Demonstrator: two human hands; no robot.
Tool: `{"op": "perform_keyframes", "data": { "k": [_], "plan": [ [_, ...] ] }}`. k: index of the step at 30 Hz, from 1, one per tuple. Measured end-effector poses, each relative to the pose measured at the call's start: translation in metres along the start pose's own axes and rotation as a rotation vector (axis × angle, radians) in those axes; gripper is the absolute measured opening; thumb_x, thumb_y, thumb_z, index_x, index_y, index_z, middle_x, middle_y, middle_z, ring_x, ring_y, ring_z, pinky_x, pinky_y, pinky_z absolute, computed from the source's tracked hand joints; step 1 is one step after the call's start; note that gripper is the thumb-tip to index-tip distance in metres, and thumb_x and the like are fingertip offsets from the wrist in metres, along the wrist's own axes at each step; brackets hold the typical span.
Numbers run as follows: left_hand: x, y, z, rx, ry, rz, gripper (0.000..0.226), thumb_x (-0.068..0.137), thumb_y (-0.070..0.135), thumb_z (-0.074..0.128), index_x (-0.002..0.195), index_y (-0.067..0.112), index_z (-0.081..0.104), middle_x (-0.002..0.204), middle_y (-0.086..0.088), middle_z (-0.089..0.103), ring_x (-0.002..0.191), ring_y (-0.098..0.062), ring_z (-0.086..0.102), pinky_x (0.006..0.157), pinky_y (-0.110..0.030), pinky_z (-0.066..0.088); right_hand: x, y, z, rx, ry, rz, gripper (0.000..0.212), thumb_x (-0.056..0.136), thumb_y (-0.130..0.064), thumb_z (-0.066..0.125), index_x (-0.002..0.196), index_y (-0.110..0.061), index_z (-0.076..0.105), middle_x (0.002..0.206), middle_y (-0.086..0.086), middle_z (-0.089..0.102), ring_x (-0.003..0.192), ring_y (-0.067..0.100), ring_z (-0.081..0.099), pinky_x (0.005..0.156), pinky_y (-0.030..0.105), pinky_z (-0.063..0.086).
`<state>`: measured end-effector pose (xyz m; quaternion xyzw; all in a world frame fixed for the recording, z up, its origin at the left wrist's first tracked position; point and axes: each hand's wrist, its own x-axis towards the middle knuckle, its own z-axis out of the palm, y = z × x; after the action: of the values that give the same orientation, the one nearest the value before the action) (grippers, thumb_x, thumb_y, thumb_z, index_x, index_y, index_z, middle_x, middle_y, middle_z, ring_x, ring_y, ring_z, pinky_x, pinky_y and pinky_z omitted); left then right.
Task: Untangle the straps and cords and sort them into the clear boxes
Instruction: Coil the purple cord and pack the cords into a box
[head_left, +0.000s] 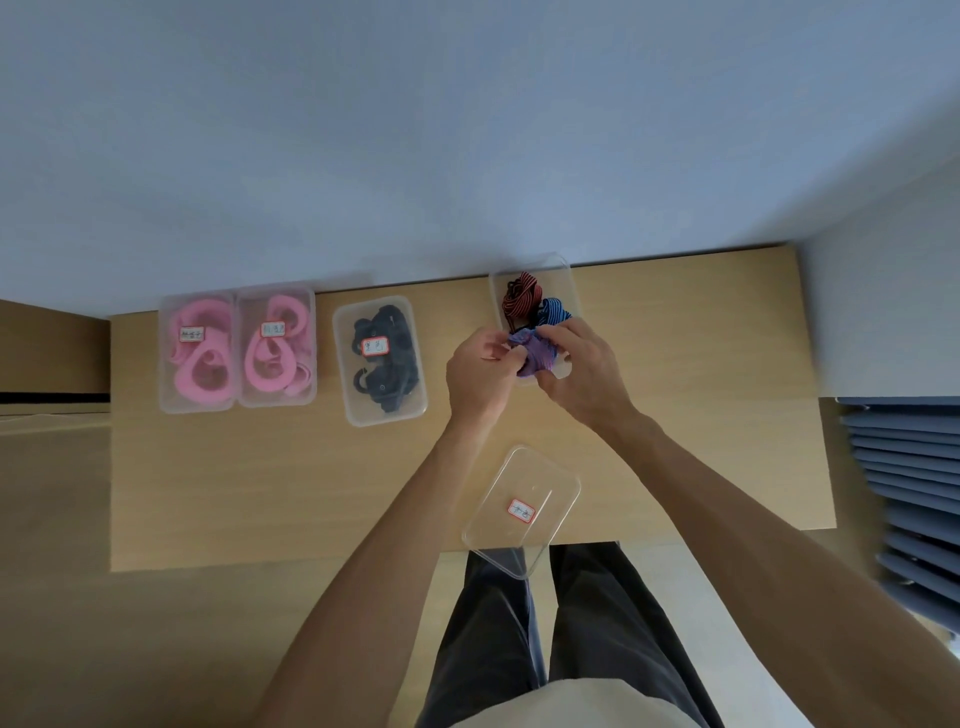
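Now, from the head camera, we hold a purple cord (535, 356) between both hands above the near end of the far box (563, 275), which stands at the table's (260, 478) far edge, right of centre. Our left hand (480, 379) pinches the bundle's left side with curled fingers; our right hand (582, 371) wraps its fingers over the right side. A red cord (522, 296) and a blue cord (555, 312) lie in that box just beyond our fingers, touching each other; we cannot tell whether they are knotted together.

We judge the sorting well along. Two pink boxes (236, 348) sit side by side at the far left, full of pink straps, and a black box (379, 361) of dark straps stands nearer the middle. An empty box (522, 509) waits at the near edge, its corner overhanging toward our legs. The purple, red and blue cords look left to separate.

For room, bare table lies between our forearms and to the left front. The overhanging box seems easy to knock off with a wrist.
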<state>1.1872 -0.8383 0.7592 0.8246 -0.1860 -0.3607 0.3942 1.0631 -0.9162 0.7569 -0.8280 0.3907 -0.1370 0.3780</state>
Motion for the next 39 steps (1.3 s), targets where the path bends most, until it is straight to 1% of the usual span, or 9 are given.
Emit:
{"op": "perform_keyframes", "data": {
  "k": [5, 10, 14, 19, 26, 28, 32, 36, 39],
  "plan": [
    [-0.014, -0.004, 0.004, -0.024, -0.002, 0.094, 0.020, 0.081, 0.006, 0.068, 0.098, 0.016, 0.070, 0.082, 0.008, 0.070, 0.077, -0.001, 0.064, 0.067, -0.010, 0.048, -0.005, 0.005, 0.002, -0.030, 0.011, -0.060, 0.046, 0.070, 0.016, 0.069, 0.113, 0.000, 0.069, 0.106, 0.015, 0.062, 0.091, 0.032, 0.062, 0.076, 0.045, 0.055],
    [-0.015, 0.002, 0.012, 0.166, 0.010, 0.168, 0.018, 0.082, 0.005, 0.069, 0.099, 0.009, 0.067, 0.087, -0.001, 0.070, 0.080, -0.018, 0.066, 0.073, -0.033, 0.055, -0.009, 0.007, 0.000, -0.015, -0.024, -0.028, 0.049, 0.072, 0.008, 0.073, 0.120, 0.002, 0.068, 0.110, 0.018, 0.065, 0.094, 0.035, 0.065, 0.082, 0.046, 0.055],
    [-0.009, 0.010, 0.009, 0.107, 0.002, 0.103, 0.025, 0.080, 0.006, 0.070, 0.103, 0.013, 0.066, 0.084, 0.006, 0.067, 0.077, -0.008, 0.065, 0.068, -0.022, 0.052, -0.002, 0.007, -0.009, 0.094, -0.057, 0.092, 0.053, 0.072, -0.010, 0.086, 0.122, -0.003, 0.068, 0.106, 0.014, 0.067, 0.089, 0.028, 0.065, 0.080, 0.044, 0.056],
    [-0.011, 0.016, 0.005, -0.107, 0.005, 0.118, 0.027, 0.082, -0.005, 0.062, 0.104, 0.010, 0.067, 0.101, -0.005, 0.069, 0.086, -0.011, 0.067, 0.079, -0.018, 0.054, 0.002, -0.003, -0.011, 0.117, 0.106, 0.147, 0.039, 0.073, -0.028, 0.088, 0.103, -0.008, 0.074, 0.082, 0.003, 0.064, 0.066, 0.017, 0.056, 0.067, 0.025, 0.048],
    [-0.009, 0.013, 0.000, -0.231, 0.052, 0.006, 0.023, 0.085, -0.006, 0.056, 0.103, 0.000, 0.069, 0.100, -0.010, 0.072, 0.090, -0.017, 0.067, 0.082, -0.021, 0.055, 0.001, -0.012, -0.005, 0.160, 0.114, 0.115, 0.033, 0.070, -0.007, 0.086, 0.100, -0.003, 0.074, 0.087, 0.009, 0.065, 0.071, 0.024, 0.060, 0.071, 0.039, 0.054],
    [-0.010, 0.009, -0.001, -0.213, 0.065, 0.001, 0.019, 0.084, -0.006, 0.060, 0.101, 0.001, 0.067, 0.101, -0.012, 0.071, 0.090, -0.018, 0.067, 0.081, -0.019, 0.054, 0.002, -0.010, -0.003, 0.141, 0.096, 0.064, 0.030, 0.073, 0.008, 0.075, 0.101, 0.000, 0.074, 0.089, 0.013, 0.066, 0.073, 0.027, 0.061, 0.072, 0.045, 0.055],
    [-0.013, 0.001, 0.003, -0.080, 0.083, 0.070, 0.021, 0.081, -0.010, 0.058, 0.093, 0.006, 0.062, 0.100, -0.013, 0.065, 0.083, -0.018, 0.063, 0.073, -0.020, 0.052, 0.004, -0.007, -0.003, 0.116, 0.081, 0.025, 0.039, 0.074, 0.018, 0.062, 0.104, -0.002, 0.076, 0.093, 0.015, 0.068, 0.079, 0.028, 0.065, 0.076, 0.041, 0.058],
    [-0.018, -0.003, 0.011, 0.195, 0.070, 0.172, 0.020, 0.076, -0.006, 0.059, 0.085, 0.012, 0.056, 0.089, -0.003, 0.057, 0.074, -0.017, 0.056, 0.064, -0.024, 0.041, -0.001, -0.003, -0.005, 0.193, 0.115, 0.086, 0.015, 0.078, 0.002, 0.074, 0.091, -0.005, 0.073, 0.087, 0.003, 0.068, 0.080, 0.020, 0.067, 0.078, 0.038, 0.060],
    [-0.021, -0.008, 0.010, 0.175, -0.010, 0.187, 0.018, 0.079, -0.002, 0.067, 0.091, 0.009, 0.061, 0.094, -0.004, 0.060, 0.080, -0.019, 0.065, 0.073, -0.033, 0.055, -0.002, 0.001, -0.006, 0.222, 0.062, 0.143, 0.019, 0.077, -0.006, 0.080, 0.094, -0.008, 0.072, 0.087, 0.002, 0.070, 0.082, 0.017, 0.068, 0.080, 0.036, 0.059]
  ]
}}
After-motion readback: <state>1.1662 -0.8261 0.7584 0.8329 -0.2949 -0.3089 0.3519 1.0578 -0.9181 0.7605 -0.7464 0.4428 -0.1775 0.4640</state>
